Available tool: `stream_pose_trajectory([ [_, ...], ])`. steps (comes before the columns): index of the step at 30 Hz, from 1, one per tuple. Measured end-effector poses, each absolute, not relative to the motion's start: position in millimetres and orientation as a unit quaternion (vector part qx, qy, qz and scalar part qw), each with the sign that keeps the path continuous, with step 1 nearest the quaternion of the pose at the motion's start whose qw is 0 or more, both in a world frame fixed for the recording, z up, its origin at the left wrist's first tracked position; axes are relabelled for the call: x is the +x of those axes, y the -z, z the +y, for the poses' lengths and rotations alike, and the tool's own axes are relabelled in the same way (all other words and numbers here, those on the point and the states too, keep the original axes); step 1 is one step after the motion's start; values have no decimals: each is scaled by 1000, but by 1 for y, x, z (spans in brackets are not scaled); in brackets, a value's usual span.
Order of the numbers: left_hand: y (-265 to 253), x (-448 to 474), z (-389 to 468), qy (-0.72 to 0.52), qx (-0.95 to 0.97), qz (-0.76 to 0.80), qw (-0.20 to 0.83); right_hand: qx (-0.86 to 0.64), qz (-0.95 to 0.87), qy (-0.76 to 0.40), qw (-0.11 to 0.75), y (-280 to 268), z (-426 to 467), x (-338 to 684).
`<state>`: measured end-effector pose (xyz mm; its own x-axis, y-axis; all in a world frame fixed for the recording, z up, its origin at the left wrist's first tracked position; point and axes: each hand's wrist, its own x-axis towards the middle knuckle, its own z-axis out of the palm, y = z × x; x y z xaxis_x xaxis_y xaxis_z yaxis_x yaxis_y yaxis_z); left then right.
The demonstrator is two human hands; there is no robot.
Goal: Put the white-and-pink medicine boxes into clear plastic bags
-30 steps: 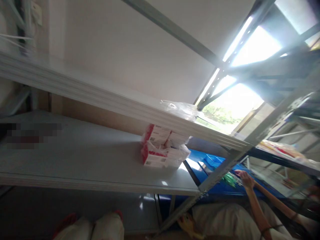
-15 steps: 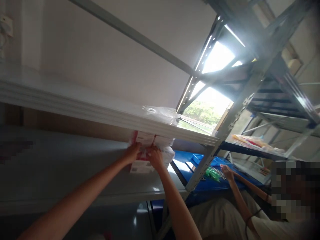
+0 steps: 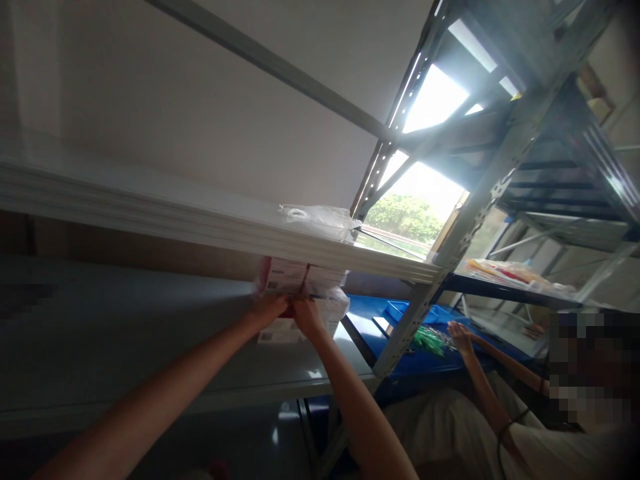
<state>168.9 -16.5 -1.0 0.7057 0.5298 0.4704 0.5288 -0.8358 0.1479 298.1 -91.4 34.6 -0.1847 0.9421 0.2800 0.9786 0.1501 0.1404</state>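
Note:
Plastic-wrapped packages with white and red labels are stacked on the lower grey shelf, partly under the shelf above. My left hand reaches in from the left, with its fingers bent against the front of the stack. Close beside it is my right hand, its fingers curled at the same spot, and the fingertips of both hands nearly meet. Both hands look closed on the package's wrapping; the exact grip is hidden by the fingers. Clear wrap bulges out to the right of my right hand.
A thick upper shelf edge runs just above my hands, with a clear plastic bag on it. A slanted metal post stands to the right. Beyond it are a blue table, a blue tray, green items and a co-worker's hand.
My hands have moved together, the left one rightward, and their fingertips now nearly touch at the front of the stack. The packages look unmoved. The view has shifted slightly.

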Motion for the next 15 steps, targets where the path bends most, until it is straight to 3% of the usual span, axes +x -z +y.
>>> stream_pose_trajectory([
  [7,-17,151,-23,-240,927,283,-49,-611,-763,206,42,-42,-86,280],
  [15,-41,44,-27,-208,921,300,-134,-541,-807,224,75,-58,-71,200],
])
